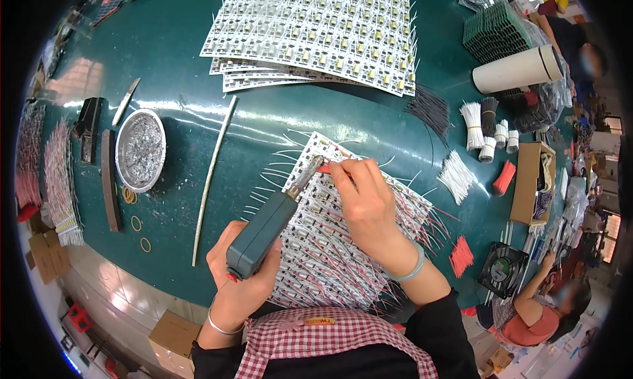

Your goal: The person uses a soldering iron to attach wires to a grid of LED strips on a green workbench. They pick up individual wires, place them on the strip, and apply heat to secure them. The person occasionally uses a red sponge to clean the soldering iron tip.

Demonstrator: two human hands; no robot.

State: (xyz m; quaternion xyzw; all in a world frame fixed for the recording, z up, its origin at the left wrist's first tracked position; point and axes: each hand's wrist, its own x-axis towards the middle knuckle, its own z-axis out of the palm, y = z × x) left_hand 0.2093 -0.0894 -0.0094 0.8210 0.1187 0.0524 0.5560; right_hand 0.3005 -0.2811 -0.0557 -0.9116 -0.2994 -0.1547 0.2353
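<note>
My left hand (231, 298) is wrapped round a dark green soldering gun (262, 236) with a red button at its rear. The gun's metal tip reaches the upper part of a white circuit board panel (310, 257), covered with small components and many red and white wires. Close by the tip, my right hand (370, 211) pinches a short red wire (324, 169) over the board's top edge. Its fingertips partly hide the wire. From here I cannot tell whether the tip touches the wire.
Stacked circuit board panels (310, 39) lie at the far side. Leftward are a metal bowl (163, 145), a knife (126, 102) and a thin rod (214, 181). Rightward lie black wires (430, 108), white wires (456, 176), red wires (461, 255), a white cylinder (514, 70) and a fan (502, 268). Another person (537, 306) sits right.
</note>
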